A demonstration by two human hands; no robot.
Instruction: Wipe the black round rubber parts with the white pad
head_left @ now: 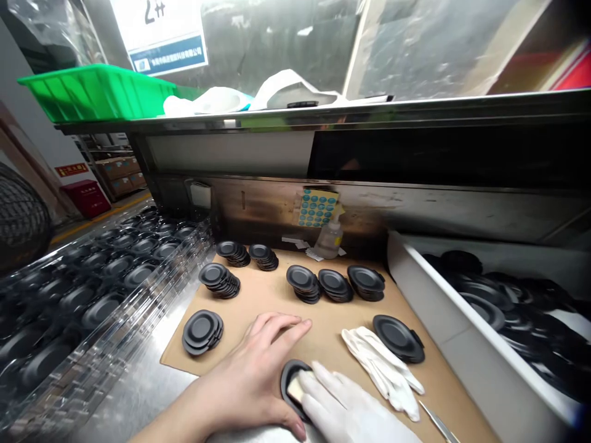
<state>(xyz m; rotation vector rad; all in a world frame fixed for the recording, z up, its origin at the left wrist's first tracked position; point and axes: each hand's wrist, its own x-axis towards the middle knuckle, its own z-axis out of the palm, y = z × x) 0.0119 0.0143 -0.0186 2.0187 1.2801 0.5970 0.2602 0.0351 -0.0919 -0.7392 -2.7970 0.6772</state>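
On the cardboard sheet point(323, 329), my half-closed bare left hand point(244, 381) steadies a black disc point(287, 384), and my gloved right hand point(351, 409) presses a pale pad point(298, 387) onto it; 8 stacks point(335, 284) stand beyond, and more discs fill the white bin point(462, 332).

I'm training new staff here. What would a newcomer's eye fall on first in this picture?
The bright green tray stands out on the high shelf. Below it, stacks of black discs sit on brown cardboard. At the front, a white-gloved right hand and a bare left hand meet at one disc.
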